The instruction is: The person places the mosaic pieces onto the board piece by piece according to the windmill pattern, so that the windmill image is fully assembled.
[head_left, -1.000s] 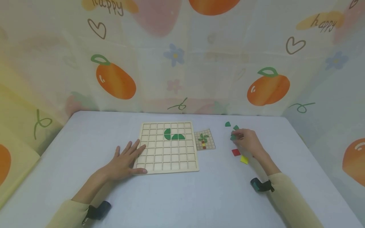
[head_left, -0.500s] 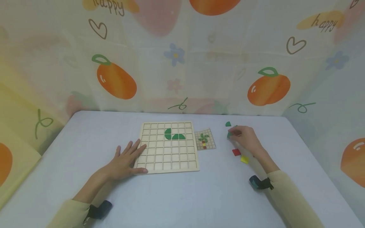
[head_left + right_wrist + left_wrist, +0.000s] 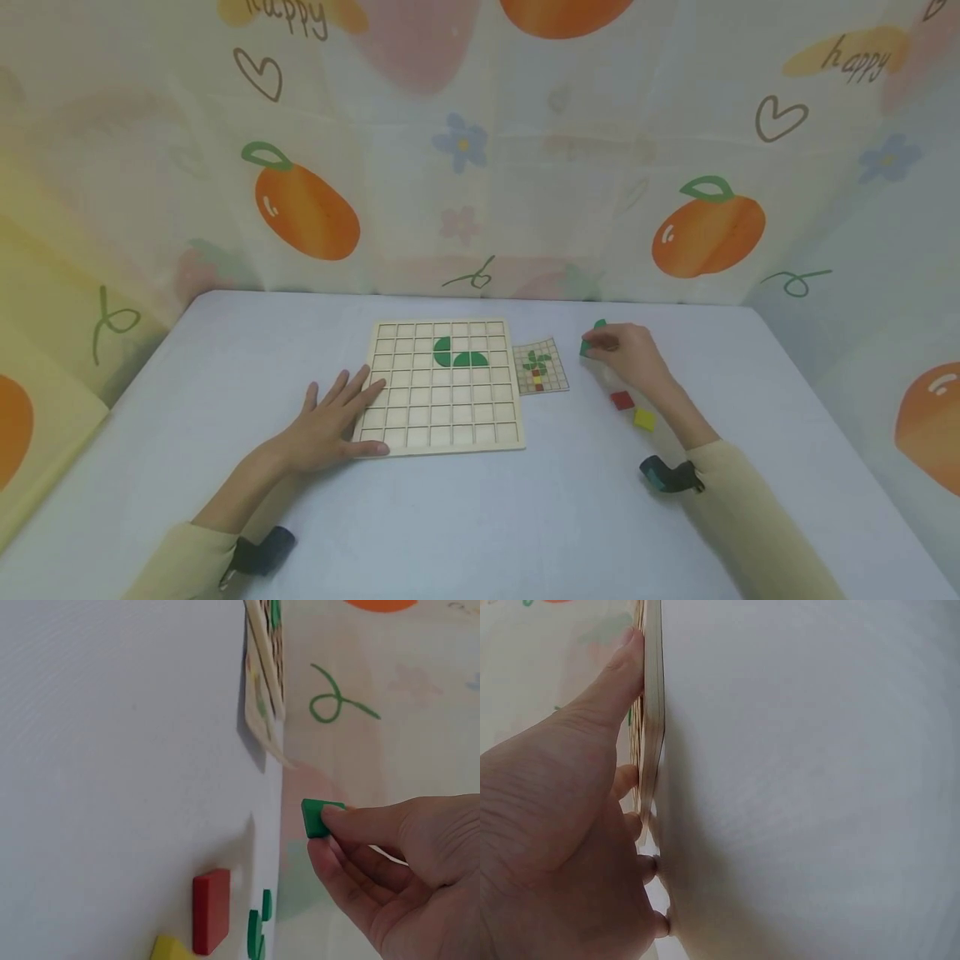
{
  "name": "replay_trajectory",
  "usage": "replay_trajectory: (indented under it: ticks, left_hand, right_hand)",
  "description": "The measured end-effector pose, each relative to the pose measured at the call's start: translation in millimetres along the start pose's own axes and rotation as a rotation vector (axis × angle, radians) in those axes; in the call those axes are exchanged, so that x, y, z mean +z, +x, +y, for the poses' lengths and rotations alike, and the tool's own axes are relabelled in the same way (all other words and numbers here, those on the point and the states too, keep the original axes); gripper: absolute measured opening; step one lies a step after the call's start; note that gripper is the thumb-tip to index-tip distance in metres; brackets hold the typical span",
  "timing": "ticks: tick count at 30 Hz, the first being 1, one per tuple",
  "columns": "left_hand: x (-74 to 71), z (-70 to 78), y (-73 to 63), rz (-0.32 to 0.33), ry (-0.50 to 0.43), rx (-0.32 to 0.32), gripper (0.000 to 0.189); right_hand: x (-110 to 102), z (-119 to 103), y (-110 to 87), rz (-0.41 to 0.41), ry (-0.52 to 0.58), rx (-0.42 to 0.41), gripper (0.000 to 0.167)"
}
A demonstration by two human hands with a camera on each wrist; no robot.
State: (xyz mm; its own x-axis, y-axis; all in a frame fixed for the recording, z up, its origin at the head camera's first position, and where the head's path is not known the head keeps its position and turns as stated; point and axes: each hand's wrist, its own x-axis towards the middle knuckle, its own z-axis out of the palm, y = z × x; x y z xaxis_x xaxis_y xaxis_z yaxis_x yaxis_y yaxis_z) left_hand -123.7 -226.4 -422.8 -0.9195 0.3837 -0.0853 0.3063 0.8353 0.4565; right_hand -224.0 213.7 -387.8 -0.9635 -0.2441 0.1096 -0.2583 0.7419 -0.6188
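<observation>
My left hand (image 3: 321, 429) lies with fingers spread over the left edge of a wooden grid board (image 3: 427, 419). In the left wrist view the thumb (image 3: 607, 686) runs along the board's side (image 3: 653, 697). Between thumb and fingertips, my right hand (image 3: 632, 357) pinches a green quarter-round tile (image 3: 312, 818), raised off the table in the right wrist view. Several green quarter-round tiles (image 3: 442, 360) sit in the board's upper-middle cells. Behind the right hand shows another loose green tile (image 3: 600, 322), partly hidden.
A pattern card (image 3: 551, 379) with a green, red and yellow design lies against the board's right edge. Nearer the right forearm are a red square tile (image 3: 622, 401) and a yellow one (image 3: 644, 419). Loose green tiles (image 3: 255, 934) lie beyond the red one in the right wrist view.
My right hand has moved left and slightly back with the green tile, towards the pattern card. The left hand stays on the board.
</observation>
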Motion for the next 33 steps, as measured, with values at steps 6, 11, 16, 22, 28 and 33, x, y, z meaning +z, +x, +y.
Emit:
replay_trajectory:
  ticks: [6, 11, 16, 22, 28, 33]
  left_hand:
    - [-1.2, 1.5, 0.1, -0.001, -0.002, -0.002, 0.100]
    - [-2.7, 4.0, -0.5, -0.001, -0.003, -0.005, 0.099]
    - [-3.2, 5.3, -0.6, 0.004, -0.004, 0.002, 0.098]
    - [-3.9, 5.9, -0.2, -0.001, -0.010, 0.002, 0.099]
    - [-2.6, 4.5, 0.9, 0.002, -0.001, 0.005, 0.099]
    - [-1.3, 3.2, 1.0, 0.004, 0.003, 0.000, 0.100]
  right_hand:
    - [2.2, -12.8, 4.0, -0.003, 0.000, -0.014, 0.025]
    - [6.3, -19.6, 7.7, 0.001, 0.006, -0.029, 0.025]
    - [10.1, -26.4, 9.9, -0.001, 0.024, -0.047, 0.024]
    - [15.7, -37.4, 12.8, -0.017, 0.026, -0.070, 0.023]
    - [25.2, -49.1, 16.1, -0.040, 0.050, -0.089, 0.021]
    - [41.4, -57.3, 18.8, -0.095, 0.019, -0.077, 0.020]
